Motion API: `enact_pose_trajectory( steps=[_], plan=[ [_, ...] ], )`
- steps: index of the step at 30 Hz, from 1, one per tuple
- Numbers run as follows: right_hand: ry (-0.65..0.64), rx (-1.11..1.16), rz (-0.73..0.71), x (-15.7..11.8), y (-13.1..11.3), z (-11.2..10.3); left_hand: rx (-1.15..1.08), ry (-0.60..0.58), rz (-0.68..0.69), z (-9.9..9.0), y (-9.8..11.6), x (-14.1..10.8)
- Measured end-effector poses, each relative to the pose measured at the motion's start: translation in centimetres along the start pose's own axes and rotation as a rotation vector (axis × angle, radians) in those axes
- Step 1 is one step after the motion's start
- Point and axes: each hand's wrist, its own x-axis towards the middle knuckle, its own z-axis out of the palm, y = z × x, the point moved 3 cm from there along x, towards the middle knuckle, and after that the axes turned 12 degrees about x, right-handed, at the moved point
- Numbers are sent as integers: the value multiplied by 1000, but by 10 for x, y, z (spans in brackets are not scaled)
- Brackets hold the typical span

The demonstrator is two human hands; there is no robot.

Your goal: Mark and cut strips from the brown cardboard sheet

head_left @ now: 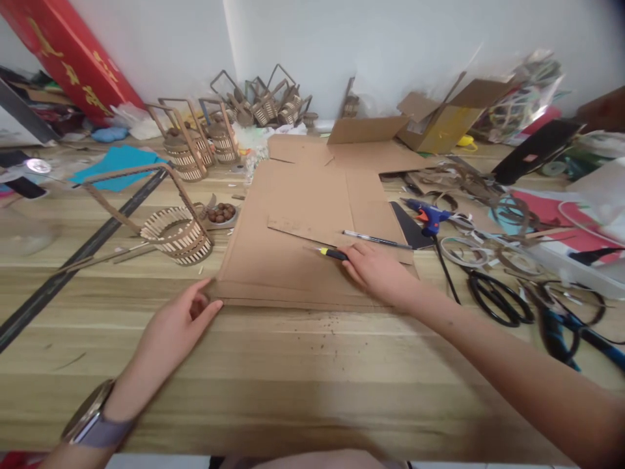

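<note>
A large flattened cardboard sheet [297, 195] lies on the wooden table, with a dark line running along its front edge. My left hand [180, 319] is at the sheet's front left corner, thumb and forefinger touching its edges; the other fingers are curled and partly hidden. My right hand [374, 270] rests over the right part of the cardboard, closed around a black-and-yellow craft knife [334, 253] whose thin tip points left. Just beyond that hand lies a pen [375, 239]. A narrow cardboard strip [297, 228] with a dark edge lies on the sheet, reaching toward the knife.
At left stands a small bamboo basket [178, 234] beside a dish of brown nuts [221, 213]. More baskets [266, 104] line the wall. To the right are a blue glue gun [428, 215], coiled strips and black cable [498, 299]. An open cardboard box [449, 124] stands behind.
</note>
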Motion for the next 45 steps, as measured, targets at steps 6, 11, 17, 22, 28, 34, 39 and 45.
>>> enact_pose_trajectory(
  steps=[6, 11, 17, 22, 28, 34, 39, 45],
  plan=[
    [-262, 977, 218, -27, -12, 9, 314, 334, 345, -12, 28, -16],
    [-385, 1288, 256, -37, -24, 12, 338, 391, 621, -10, 58, -6],
    [-298, 1370, 298, -46, -22, 19, 337, 327, 693, 13, 65, 21],
    [-352, 1496, 327, -60, -21, 18, 310, 261, 664, 28, 62, 36],
    [-385, 1450, 235, -61, -28, 14, 298, 217, 628, 37, 66, 53],
    [-429, 1371, 217, -57, -28, 16, 322, 180, 611, 44, 75, 66],
    [-441, 1189, 220, -54, -22, 14, 349, 183, 642, 44, 89, 75],
    [-447, 805, 107, -33, -33, -10, 450, 74, 628, 59, 96, 75]
  ],
)
